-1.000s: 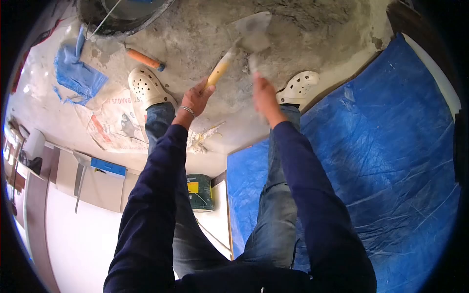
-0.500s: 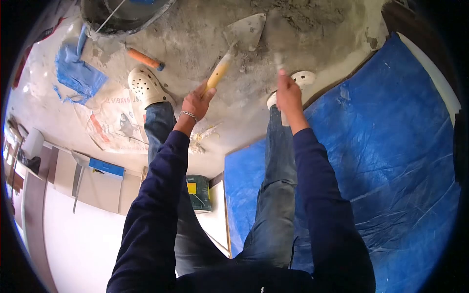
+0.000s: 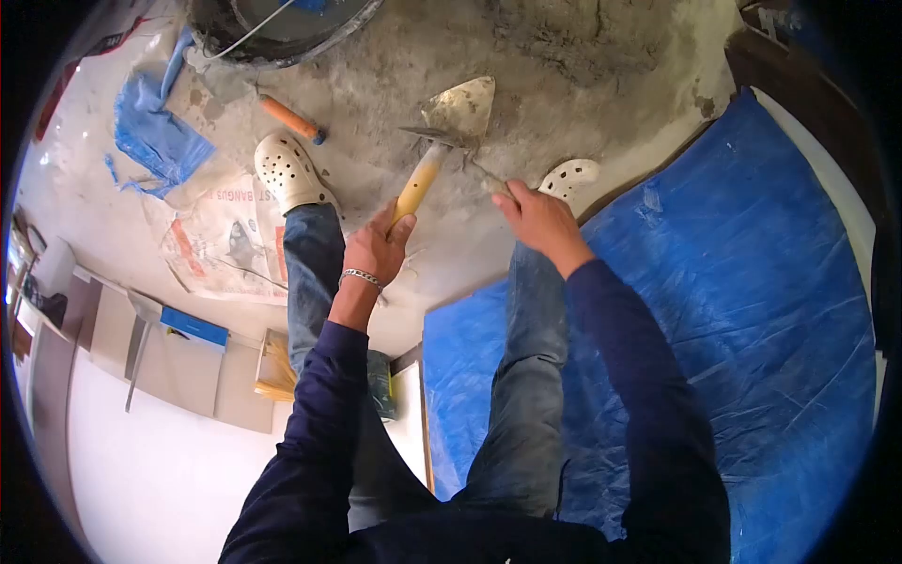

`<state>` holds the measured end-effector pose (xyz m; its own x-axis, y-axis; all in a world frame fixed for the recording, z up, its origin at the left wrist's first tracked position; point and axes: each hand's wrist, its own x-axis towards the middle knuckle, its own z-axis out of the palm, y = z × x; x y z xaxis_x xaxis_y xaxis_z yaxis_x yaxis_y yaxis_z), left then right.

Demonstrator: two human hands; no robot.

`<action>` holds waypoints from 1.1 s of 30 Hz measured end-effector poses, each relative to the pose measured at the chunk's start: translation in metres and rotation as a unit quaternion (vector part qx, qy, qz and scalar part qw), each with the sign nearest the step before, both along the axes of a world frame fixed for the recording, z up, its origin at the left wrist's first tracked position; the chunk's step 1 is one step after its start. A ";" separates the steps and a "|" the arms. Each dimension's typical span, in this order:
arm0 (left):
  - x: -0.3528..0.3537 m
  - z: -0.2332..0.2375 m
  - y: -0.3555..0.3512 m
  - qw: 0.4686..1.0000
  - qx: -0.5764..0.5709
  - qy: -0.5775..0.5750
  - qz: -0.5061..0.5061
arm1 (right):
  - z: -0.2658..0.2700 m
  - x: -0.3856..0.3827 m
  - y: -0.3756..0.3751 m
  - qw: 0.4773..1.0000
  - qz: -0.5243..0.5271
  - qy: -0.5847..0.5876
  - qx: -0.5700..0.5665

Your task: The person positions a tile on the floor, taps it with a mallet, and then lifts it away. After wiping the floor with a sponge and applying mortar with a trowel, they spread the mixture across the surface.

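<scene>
My left hand (image 3: pixel 379 246) is wrapped round the yellow handle of a trowel (image 3: pixel 462 103), whose pale, broad blade is held over the grey, mortar-smeared floor. In my right hand (image 3: pixel 543 221) is a smaller trowel (image 3: pixel 491 180) with a thin bent neck. Its dark, narrow blade, seen nearly edge-on, lies across the base of the broad blade. My right palm and fingers hide most of its handle. Both tools meet in front of me, between my white clogs (image 3: pixel 287 171).
A black bucket (image 3: pixel 343 36) with grey mix stands at the top left. Near it lie an orange handle (image 3: pixel 289 118) with a blue end, a blue plastic scrap (image 3: pixel 155 127) and a printed sack (image 3: pixel 221 235). Blue sheeting (image 3: pixel 714 310) covers the right side, and rough mortar (image 3: pixel 587 42) lies ahead.
My right hand has moved inward and its tool now crosses the left trowel's blade. My left hand has come slightly back toward me. The view has shifted a little.
</scene>
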<state>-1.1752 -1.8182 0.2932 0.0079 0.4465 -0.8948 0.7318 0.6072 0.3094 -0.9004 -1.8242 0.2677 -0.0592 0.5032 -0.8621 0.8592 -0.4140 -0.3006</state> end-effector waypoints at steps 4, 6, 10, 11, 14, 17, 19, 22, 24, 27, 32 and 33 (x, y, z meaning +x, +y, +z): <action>0.004 0.013 0.016 1.000 -0.010 0.018 -0.010 | -0.031 0.019 0.035 0.993 0.025 -0.114 0.017; 0.003 0.017 0.024 0.998 -0.017 0.035 -0.040 | -0.007 0.009 0.036 0.991 0.026 -0.125 0.033; -0.001 0.015 0.029 0.997 -0.020 0.036 -0.071 | 0.014 -0.013 0.022 0.996 0.048 -0.073 -0.008; 0.000 0.015 0.027 0.998 -0.030 0.029 -0.055 | 0.011 -0.012 0.018 0.995 0.073 -0.066 -0.014; -0.001 0.020 0.032 0.998 -0.040 0.027 -0.048 | 0.000 -0.011 0.043 0.993 0.061 -0.097 0.011; -0.003 0.022 0.047 0.997 -0.039 0.031 -0.065 | 0.008 -0.022 0.050 0.993 0.070 -0.088 0.025; -0.005 0.026 0.040 0.995 -0.054 0.034 -0.076 | 0.010 -0.018 0.030 0.993 0.108 -0.043 0.036; -0.003 0.020 0.048 0.996 -0.042 0.035 -0.074 | 0.006 -0.017 0.034 0.995 -0.006 -0.099 0.002; -0.004 0.022 0.049 0.996 -0.059 0.027 -0.067 | 0.020 -0.032 0.023 0.988 -0.092 -0.121 -0.022; -0.001 0.022 0.041 0.996 -0.055 0.018 -0.068 | 0.037 -0.052 -0.016 0.993 -0.032 -0.080 -0.085; -0.004 0.019 0.044 0.996 -0.062 0.008 -0.065 | 0.007 -0.036 -0.001 0.980 -0.106 -0.169 -0.015; -0.005 0.017 0.046 0.997 -0.060 -0.007 -0.057 | 0.009 -0.036 0.000 0.974 -0.129 -0.184 -0.006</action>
